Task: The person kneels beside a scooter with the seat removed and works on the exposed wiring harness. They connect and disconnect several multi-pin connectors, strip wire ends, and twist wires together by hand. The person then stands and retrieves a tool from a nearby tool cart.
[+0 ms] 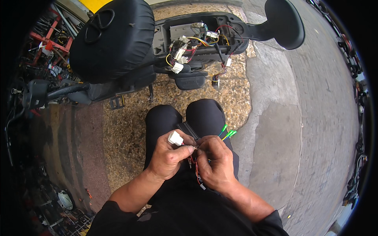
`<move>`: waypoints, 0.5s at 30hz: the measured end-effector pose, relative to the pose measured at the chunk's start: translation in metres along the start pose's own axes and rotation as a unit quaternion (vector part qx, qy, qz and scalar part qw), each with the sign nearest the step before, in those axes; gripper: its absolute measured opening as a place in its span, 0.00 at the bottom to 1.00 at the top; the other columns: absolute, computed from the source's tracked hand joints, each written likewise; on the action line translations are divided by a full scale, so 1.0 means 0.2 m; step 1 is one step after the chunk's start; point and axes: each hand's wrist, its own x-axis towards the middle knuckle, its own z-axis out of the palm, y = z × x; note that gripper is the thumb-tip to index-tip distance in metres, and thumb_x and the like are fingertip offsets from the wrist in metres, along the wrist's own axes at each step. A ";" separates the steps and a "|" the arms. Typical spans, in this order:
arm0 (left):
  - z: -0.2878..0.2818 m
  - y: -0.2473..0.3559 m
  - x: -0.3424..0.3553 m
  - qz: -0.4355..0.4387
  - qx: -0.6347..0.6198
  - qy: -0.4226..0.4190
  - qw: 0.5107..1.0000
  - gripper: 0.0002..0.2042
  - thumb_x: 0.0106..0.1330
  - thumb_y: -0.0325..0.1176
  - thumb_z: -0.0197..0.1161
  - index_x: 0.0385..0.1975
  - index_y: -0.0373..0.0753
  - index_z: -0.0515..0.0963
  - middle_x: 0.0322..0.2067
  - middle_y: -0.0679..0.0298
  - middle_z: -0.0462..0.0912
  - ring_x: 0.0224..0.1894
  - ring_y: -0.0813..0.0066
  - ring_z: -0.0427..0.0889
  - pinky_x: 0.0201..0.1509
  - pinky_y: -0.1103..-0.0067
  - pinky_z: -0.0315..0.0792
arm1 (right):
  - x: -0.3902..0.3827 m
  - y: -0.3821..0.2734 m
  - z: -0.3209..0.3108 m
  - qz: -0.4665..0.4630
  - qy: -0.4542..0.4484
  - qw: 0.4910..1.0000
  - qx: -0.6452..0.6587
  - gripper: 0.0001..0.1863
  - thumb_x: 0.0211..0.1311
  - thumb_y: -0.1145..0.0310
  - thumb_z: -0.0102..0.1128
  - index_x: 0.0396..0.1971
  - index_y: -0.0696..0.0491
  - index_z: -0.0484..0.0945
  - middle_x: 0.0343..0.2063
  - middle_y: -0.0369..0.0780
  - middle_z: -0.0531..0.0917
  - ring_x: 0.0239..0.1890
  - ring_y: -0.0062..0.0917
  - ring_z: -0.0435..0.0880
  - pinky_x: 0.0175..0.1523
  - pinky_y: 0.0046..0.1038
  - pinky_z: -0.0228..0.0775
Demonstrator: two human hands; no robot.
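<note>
Over my lap, my left hand [170, 154] is closed in a pinch of thumb and finger on a thin wire. A white plug connector [175, 138] sticks up from between its fingers. My right hand [215, 160] pinches at the same spot, its fingertips almost touching the left thumb; the wire ends there are too small to make out fully. Behind the hands a dark ribbed box [188, 129] lies across my thighs, partly covered. Green-sleeved wire terminals [229, 134] poke out beyond the right hand. Red and black wires [197, 169] hang below the fingers.
Ahead stands an electric scooter with a black seat [114, 37] tipped up. Its open compartment [232, 23] spills wires and white connectors [178, 67]. A black backrest [286, 23] is at the right. Tools and parts crowd a red rack [49, 41] at the far left.
</note>
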 end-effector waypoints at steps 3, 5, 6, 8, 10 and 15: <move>-0.02 0.02 0.00 -0.011 0.006 -0.009 1.000 0.08 0.56 0.16 0.59 0.34 0.34 0.76 0.32 0.64 0.80 0.34 0.80 0.78 0.40 0.82 0.74 | -0.01 0.01 0.01 0.006 0.004 1.000 0.008 0.05 0.53 0.85 0.56 0.29 0.59 0.73 0.33 0.46 0.80 0.31 0.40 0.81 0.34 0.33 0.74; -0.02 0.02 0.00 -0.022 0.001 -0.017 1.000 0.08 0.56 0.16 0.59 0.34 0.33 0.76 0.32 0.64 0.80 0.34 0.80 0.79 0.40 0.82 0.74 | 0.00 0.01 0.01 -0.010 0.007 1.000 -0.009 0.05 0.53 0.84 0.56 0.28 0.59 0.73 0.33 0.46 0.80 0.31 0.40 0.81 0.34 0.33 0.74; -0.03 0.03 0.00 -0.020 0.007 -0.015 1.000 0.08 0.56 0.16 0.59 0.34 0.33 0.76 0.32 0.64 0.80 0.34 0.80 0.79 0.40 0.82 0.75 | 0.00 0.01 0.01 -0.013 0.006 1.000 -0.018 0.05 0.53 0.84 0.56 0.28 0.59 0.72 0.33 0.45 0.80 0.31 0.40 0.81 0.34 0.33 0.74; -0.03 0.03 0.00 -0.021 -0.002 -0.014 1.000 0.08 0.56 0.16 0.59 0.35 0.33 0.76 0.31 0.64 0.80 0.33 0.79 0.80 0.39 0.82 0.75 | 0.00 0.01 0.00 -0.008 -0.001 1.000 -0.016 0.05 0.53 0.84 0.56 0.28 0.59 0.72 0.33 0.45 0.81 0.32 0.35 0.82 0.37 0.31 0.74; -0.03 0.03 0.00 -0.027 0.025 -0.011 0.999 0.08 0.56 0.16 0.59 0.35 0.33 0.76 0.31 0.63 0.80 0.33 0.79 0.80 0.39 0.82 0.75 | 0.00 0.01 0.00 -0.013 -0.002 1.000 -0.021 0.06 0.53 0.84 0.57 0.28 0.59 0.72 0.34 0.45 0.81 0.32 0.33 0.82 0.38 0.30 0.75; -0.03 0.02 0.00 -0.029 0.031 -0.007 0.999 0.07 0.57 0.17 0.59 0.33 0.33 0.76 0.31 0.63 0.81 0.32 0.80 0.80 0.37 0.83 0.75 | 0.00 0.02 0.00 -0.045 0.013 0.998 -0.036 0.06 0.51 0.84 0.57 0.27 0.59 0.73 0.33 0.45 0.82 0.32 0.35 0.83 0.37 0.30 0.74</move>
